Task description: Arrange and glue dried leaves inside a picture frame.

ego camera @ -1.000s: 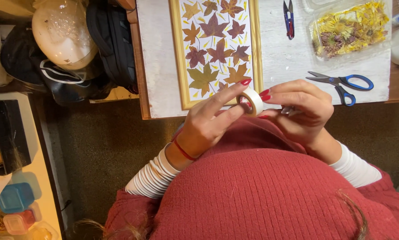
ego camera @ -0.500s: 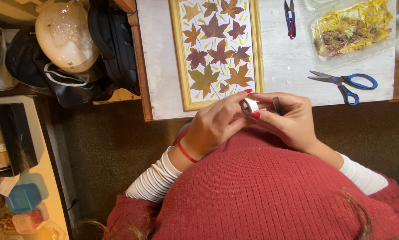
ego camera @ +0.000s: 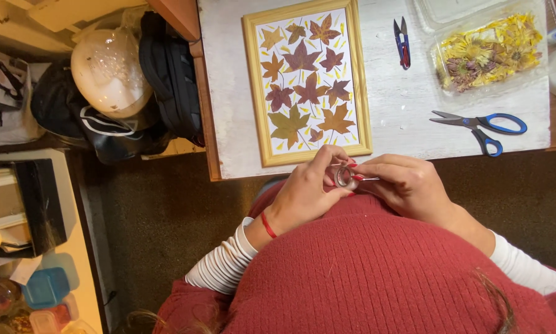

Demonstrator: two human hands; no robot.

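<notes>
My left hand [ego camera: 302, 193] and my right hand [ego camera: 409, 185] meet just off the table's near edge, above my red sweater. Between their fingertips is a small roll of clear tape [ego camera: 343, 176]. The left hand pinches the roll, and the right thumb and forefinger grip at its right side, where a thin strip seems to stick out. Just beyond the hands on the white table top [ego camera: 401, 99] lies a wooden frame [ego camera: 256, 93] filled with pressed autumn leaves.
Blue-handled scissors [ego camera: 483, 125] and small thread snips [ego camera: 402, 41] lie right of the frame. A clear plastic box of dried yellow flowers [ego camera: 489, 52] sits at the back right. A pale round helmet [ego camera: 109, 71] and a black bag [ego camera: 169, 74] sit left of the table. Coloured tubs [ego camera: 46, 287] stand at the lower left.
Both hands have drawn back a little from the frame toward my body with the tape roll, and the fingers have closed in tighter on it.
</notes>
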